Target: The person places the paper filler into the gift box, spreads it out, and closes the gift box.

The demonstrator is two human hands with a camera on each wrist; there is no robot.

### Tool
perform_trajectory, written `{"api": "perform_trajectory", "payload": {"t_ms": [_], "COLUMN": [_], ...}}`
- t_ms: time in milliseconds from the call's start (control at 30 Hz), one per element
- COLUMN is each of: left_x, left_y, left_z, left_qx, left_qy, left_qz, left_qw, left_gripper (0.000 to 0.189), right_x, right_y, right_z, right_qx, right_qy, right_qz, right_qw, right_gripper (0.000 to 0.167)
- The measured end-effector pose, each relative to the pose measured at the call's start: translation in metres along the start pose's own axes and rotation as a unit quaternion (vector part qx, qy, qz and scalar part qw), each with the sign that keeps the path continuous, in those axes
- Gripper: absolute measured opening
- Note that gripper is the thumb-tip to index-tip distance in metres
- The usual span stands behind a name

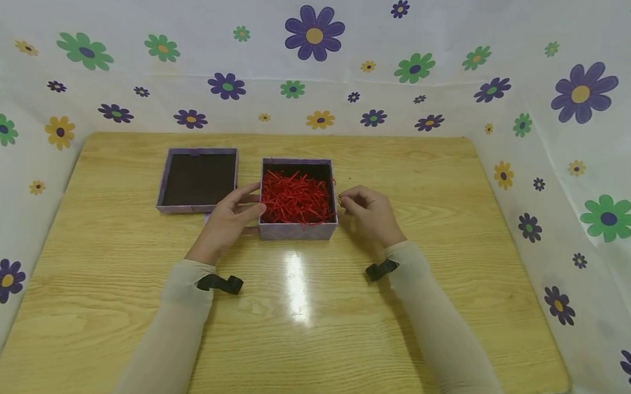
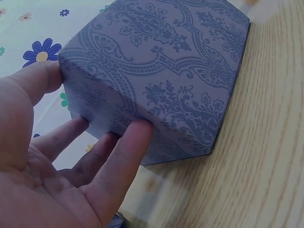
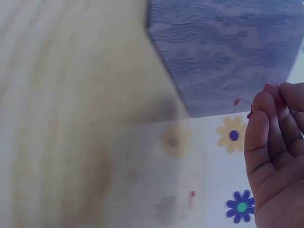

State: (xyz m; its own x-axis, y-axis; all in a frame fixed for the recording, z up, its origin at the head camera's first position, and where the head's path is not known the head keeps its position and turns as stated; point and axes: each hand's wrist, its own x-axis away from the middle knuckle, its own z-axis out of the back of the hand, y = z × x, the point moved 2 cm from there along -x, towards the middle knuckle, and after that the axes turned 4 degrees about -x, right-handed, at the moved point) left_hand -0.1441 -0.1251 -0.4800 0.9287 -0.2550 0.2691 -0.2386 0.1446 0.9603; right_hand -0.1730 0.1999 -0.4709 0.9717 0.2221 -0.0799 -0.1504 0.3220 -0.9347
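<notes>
A purple patterned box [image 1: 298, 231] stands on the table, filled with red paper shreds [image 1: 296, 197]. At its left side is my left hand [image 1: 229, 219], fingers mostly straight; in the left wrist view the fingertips [image 2: 137, 130] touch the box wall [image 2: 156, 71]. Just off the box's right side, my right hand [image 1: 372, 214] pinches a small red paper shred between thumb and fingers. Only bits of that shred [image 3: 270, 87] show past the fingertips in the right wrist view, with a thin curled end sticking out.
The shallow box lid [image 1: 198, 209], dark inside, lies upturned left of the box. A loose red strand [image 3: 192, 198] shows beyond the box in the right wrist view. Flower-printed cloth [image 1: 268, 60] surrounds the back and sides of the wooden table [image 1: 266, 347].
</notes>
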Motion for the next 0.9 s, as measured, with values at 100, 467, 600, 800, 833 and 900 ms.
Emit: {"api": "perform_trajectory", "payload": {"t_ms": [100, 467, 600, 800, 833, 900], "left_x": [0.000, 0.000, 0.000, -0.001, -0.001, -0.001], "left_y": [0.000, 0.001, 0.000, -0.001, -0.001, -0.001], "left_z": [0.001, 0.000, 0.000, 0.001, 0.001, 0.001], "left_qx": [0.001, 0.004, 0.006, 0.001, 0.000, -0.002], "left_qy": [0.001, -0.001, -0.003, 0.000, 0.000, 0.001], "left_qz": [0.001, -0.002, -0.003, -0.006, -0.007, -0.007], "left_qw": [1.0000, 1.0000, 1.0000, 1.0000, 1.0000, 1.0000], "left_gripper": [0.069, 0.069, 0.069, 0.069, 0.070, 0.070], "right_x": [-0.003, -0.006, -0.006, -0.003, -0.003, -0.002], "right_y": [-0.010, -0.065, -0.069, -0.069, -0.069, -0.067], "right_z": [0.003, -0.024, -0.030, -0.027, -0.026, -0.024], "right_qx": [-0.005, 0.084, 0.160, 0.275, 0.288, 0.288], "right_qy": [0.006, -0.049, -0.101, -0.131, -0.133, -0.134], "right_qz": [0.029, 0.155, 0.175, 0.229, 0.236, 0.241], "right_qw": [0.9995, 0.9832, 0.9662, 0.9245, 0.9187, 0.9171], "right_gripper": [0.014, 0.015, 0.016, 0.016, 0.017, 0.018]}}
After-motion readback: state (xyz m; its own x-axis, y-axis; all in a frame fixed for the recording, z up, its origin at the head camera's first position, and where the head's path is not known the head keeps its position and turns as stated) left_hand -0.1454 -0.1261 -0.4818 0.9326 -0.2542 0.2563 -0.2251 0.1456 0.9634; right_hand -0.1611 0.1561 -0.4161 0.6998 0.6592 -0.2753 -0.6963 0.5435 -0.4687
